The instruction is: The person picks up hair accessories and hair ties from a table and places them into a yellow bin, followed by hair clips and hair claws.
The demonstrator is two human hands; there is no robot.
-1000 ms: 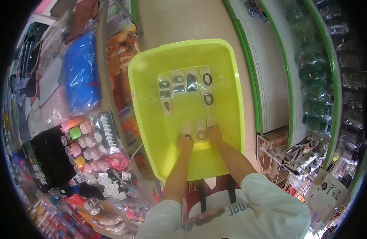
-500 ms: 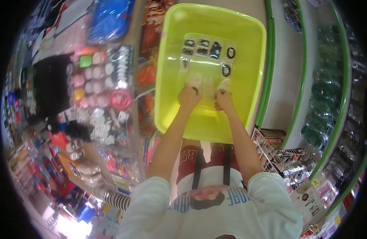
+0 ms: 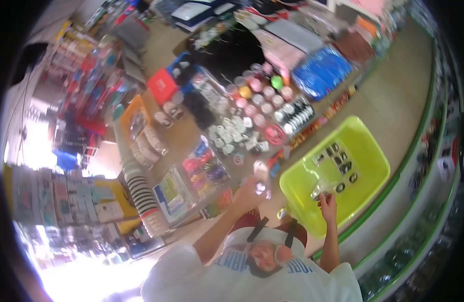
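A yellow-green basin (image 3: 373, 146) lies to the right, with several small packets of dark items (image 3: 341, 162) laid out on its bottom. My right hand (image 3: 327, 205) is over the near part of the basin, its fingers closed on a clear packet (image 3: 320, 190). Outside the basin, to its left, my left hand (image 3: 253, 193) is closed on a pale packet (image 3: 261, 173) held up beside the display table. Glare and blur hide what is inside that packet.
The display table holds white items (image 3: 227, 135), round pink containers (image 3: 257, 108), a blue plastic-wrapped pack (image 3: 321, 73), a black bag (image 3: 232, 50) and packs of colourful items (image 3: 204, 168). Green-edged shelves (image 3: 393, 221) curve along the right. A striped roll (image 3: 139, 194) stands at the table's left corner.
The view has swung left, so the basin now appears at the right and tilted. My left hand has left the basin with a packet; my right hand remains over it.
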